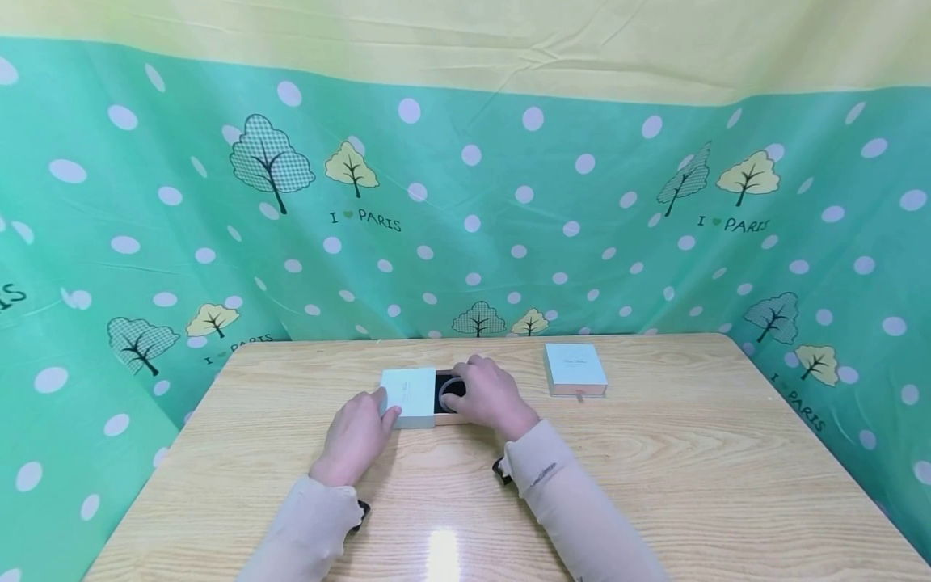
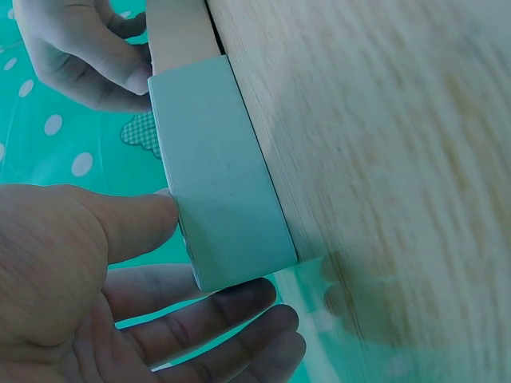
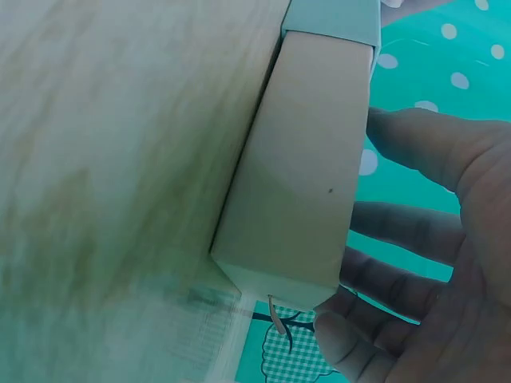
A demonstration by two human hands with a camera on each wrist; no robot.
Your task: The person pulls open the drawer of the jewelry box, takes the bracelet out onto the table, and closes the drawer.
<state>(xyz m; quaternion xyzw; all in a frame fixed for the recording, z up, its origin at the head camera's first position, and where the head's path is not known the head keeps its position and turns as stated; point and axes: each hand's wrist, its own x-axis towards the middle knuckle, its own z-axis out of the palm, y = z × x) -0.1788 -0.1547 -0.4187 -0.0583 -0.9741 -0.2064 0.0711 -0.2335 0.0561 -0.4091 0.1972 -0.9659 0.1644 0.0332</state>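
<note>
Between the left sleeve (image 1: pixel 305 525) and the right sleeve (image 1: pixel 578 505) I see a path over the wooden tabletop (image 1: pixel 422 493) to the light-blue slide box (image 1: pixel 413 398). Its left end is barred by the left hand (image 1: pixel 356 432). The right hand (image 1: pixel 490 392) covers much of the pulled-out drawer (image 1: pixel 449 419), and a curved band (image 1: pixel 440 394) lies in the narrow visible strip. A wider lane runs between this hand and the closed light-blue box (image 1: pixel 575 368). Behind, the dotted curtain (image 1: pixel 502 250) limits me.

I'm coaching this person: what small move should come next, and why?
Probably lift the grey ring out with the right hand while the left hand steadies the box sleeve: the drawer stands open, the ring shows inside, and the right hand is over it.
</note>
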